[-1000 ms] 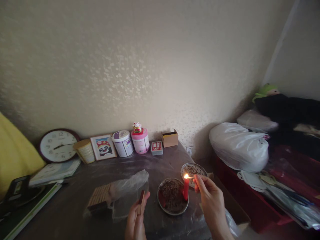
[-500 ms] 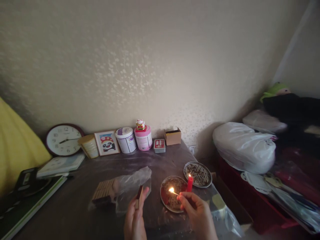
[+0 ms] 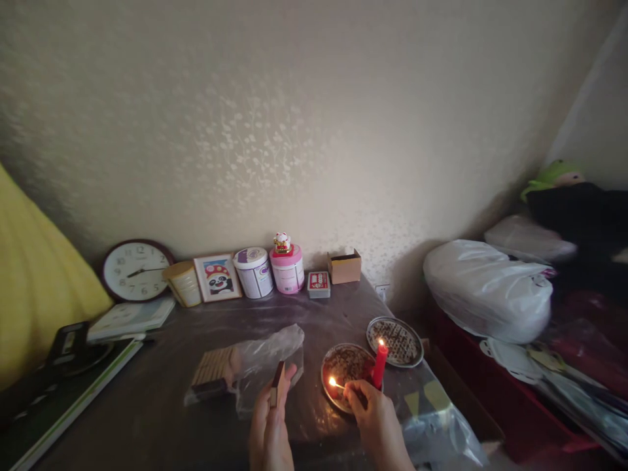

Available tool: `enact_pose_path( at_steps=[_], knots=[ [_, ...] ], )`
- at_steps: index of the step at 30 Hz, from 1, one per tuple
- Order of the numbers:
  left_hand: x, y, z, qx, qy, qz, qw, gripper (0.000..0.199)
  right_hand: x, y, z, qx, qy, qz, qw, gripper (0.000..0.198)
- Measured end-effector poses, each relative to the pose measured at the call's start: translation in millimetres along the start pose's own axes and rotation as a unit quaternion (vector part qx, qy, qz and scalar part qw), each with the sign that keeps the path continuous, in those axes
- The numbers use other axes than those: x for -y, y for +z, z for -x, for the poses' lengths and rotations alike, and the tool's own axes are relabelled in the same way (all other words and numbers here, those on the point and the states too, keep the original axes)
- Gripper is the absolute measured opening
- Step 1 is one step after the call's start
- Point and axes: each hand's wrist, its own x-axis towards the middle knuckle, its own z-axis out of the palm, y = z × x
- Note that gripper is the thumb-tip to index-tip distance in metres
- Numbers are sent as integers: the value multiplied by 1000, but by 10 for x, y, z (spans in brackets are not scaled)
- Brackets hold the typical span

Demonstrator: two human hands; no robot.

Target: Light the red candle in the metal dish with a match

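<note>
My right hand (image 3: 377,417) pinches a thin, burning wooden match (image 3: 339,385) by its tail, likely avoiding burns, toward the counter's right edge (image 3: 393,315); my left hand (image 3: 272,428) clasps a slim brown matchbox (image 3: 277,386).

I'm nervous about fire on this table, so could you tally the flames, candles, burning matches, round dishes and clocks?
Flames: 2, a candle flame and a match flame
Candles: 1 red candle
Burning matches: 1 match, in the right hand
Round dishes: 2, a near dish and a far dish
Clocks: 1 wall clock
Total: 7
</note>
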Motion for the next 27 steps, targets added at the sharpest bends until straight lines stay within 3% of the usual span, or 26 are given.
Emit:
enact_pose_path(
  at_steps=[18,27],
  knots=[
    [-44,-1,-18,-16,-14,10,1000,53,19,51,-27,-9,-2,83,997,24],
    [-99,47,-8,-32,-18,-9,999,55,23,54,-15,-5,2,45,999,25]
  ],
)
